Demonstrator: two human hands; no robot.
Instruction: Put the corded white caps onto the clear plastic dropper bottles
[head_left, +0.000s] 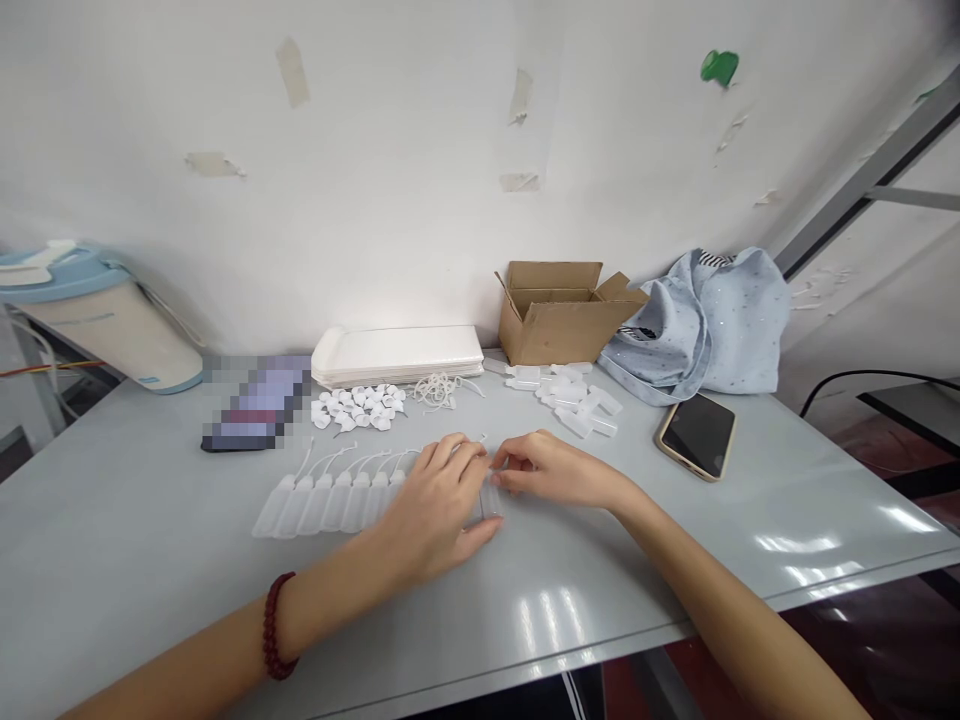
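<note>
A row of small translucent plastic bottles lies side by side on the grey table, each with a white cap and a thin string loop at its top. My left hand reaches over the row's right end, its thumb by the bottom of the last bottle and its fingers by the top, holding that bottle between them. From the right, my right hand pinches at the same bottle's upper end; whatever is between thumb and forefinger is hidden. The left hand covers part of the row.
Behind are a pile of white caps, tangled string, a stack of white sheets or envelopes, loose bottles and an open cardboard box. A phone, blue cloth bag and large jug stand at the sides.
</note>
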